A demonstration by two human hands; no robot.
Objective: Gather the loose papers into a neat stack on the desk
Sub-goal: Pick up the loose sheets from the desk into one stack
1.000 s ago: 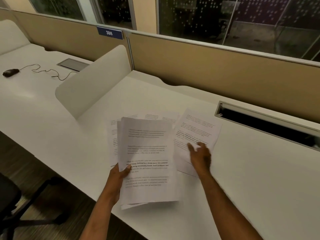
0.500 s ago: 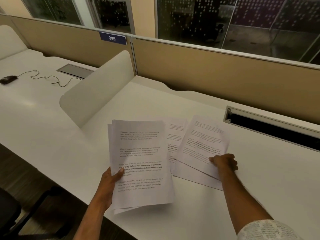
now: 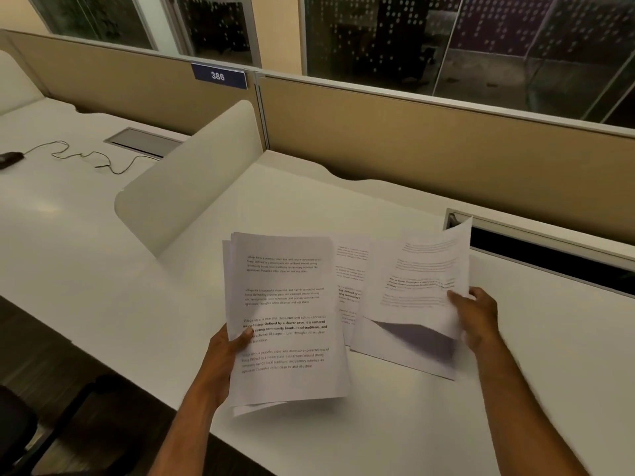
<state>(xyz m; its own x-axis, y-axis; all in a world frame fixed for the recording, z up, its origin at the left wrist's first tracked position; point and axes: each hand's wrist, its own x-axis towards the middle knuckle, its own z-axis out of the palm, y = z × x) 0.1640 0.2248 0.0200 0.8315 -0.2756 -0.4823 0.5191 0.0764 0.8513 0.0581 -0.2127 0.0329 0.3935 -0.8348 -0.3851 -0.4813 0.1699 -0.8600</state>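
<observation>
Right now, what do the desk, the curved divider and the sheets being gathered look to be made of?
Desk: apparently white laminate, smooth with a soft sheen.
Curved divider: looks like matte off-white plastic or coated board; hard to say which.
Sheets: thin printed paper; the lifted sheet bends and casts a shadow below.

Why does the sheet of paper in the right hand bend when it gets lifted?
The sheet is probably thin and floppy: held by one edge in the right hand, it curves and casts a shadow on the sheet below. It likely weighs very little, since a light pinch holds it.
</observation>
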